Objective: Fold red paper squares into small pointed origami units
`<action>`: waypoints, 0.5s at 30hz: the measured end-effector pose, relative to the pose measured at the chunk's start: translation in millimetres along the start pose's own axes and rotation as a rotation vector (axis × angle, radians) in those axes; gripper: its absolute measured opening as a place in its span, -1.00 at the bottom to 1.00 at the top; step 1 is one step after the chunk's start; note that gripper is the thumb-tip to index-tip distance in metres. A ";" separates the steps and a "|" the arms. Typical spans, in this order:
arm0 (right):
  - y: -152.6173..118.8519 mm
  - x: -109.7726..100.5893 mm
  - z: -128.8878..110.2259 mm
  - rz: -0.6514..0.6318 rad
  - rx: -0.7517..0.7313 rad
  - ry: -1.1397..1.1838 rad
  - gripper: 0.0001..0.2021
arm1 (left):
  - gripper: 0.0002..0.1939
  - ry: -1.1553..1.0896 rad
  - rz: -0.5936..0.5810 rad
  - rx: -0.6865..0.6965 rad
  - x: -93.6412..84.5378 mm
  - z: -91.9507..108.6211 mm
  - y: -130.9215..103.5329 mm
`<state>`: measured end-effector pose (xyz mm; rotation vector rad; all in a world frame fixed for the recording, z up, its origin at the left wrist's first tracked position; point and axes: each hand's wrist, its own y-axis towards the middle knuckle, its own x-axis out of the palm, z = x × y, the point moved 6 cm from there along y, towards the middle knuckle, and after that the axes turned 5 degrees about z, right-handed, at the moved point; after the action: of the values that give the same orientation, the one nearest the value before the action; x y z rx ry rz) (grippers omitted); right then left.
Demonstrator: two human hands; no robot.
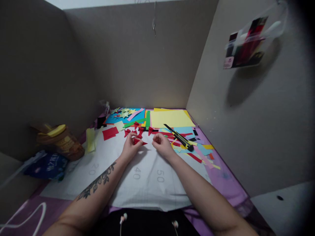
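Observation:
My left hand point(130, 146) is closed around a small pointed piece of folded red paper point(142, 142), its tip aimed right. Just across from that tip, my right hand point(162, 145) has its fingers curled into a pinch; whatever may be between them cannot be made out. Several similar folded red paper pieces point(150, 131) lie right behind my hands. Flat red paper squares point(110, 133) rest left of them, beside a pale yellow square point(119, 126). A white cloth with printed numbers point(147, 183) lies under both hands.
A black-and-yellow box cutter point(181, 139) lies on scattered paper strips point(197, 158) at right. Yellow sheets point(172, 118) and a blue sheet with paper stars point(124, 113) lie behind. At left are a brown cup point(61, 142) and a blue packet point(48, 165). Partition walls surround the table.

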<state>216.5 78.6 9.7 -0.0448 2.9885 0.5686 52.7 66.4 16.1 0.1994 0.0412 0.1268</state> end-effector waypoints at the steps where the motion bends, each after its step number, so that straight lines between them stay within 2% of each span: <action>1: -0.7 0.5 -1.8 -0.010 -0.021 -0.026 -0.90 | -0.61 0.024 -0.021 -0.007 0.9 -0.5 -1.0; 4: -4.1 8.2 -3.7 -0.075 -0.055 -0.104 -0.84 | -0.57 0.100 -0.101 -0.022 6.4 -2.4 -5.0; 7: -5.3 15.0 4.0 -0.111 0.013 -0.091 -0.83 | -0.49 0.082 -0.086 -0.007 8.4 -3.7 -4.9; 10: -4.5 16.2 12.4 -0.110 0.126 0.039 -0.83 | -0.39 -0.041 -0.088 -0.018 11.5 -7.2 -2.6; 15: -6.2 18.7 13.1 -0.098 0.288 0.306 -0.84 | -0.34 -0.131 -0.179 -0.073 21.8 -12.0 -4.6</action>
<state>199.4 77.4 -6.6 -0.2781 3.3070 0.1258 74.2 67.0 2.8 0.1298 -0.0755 -0.0628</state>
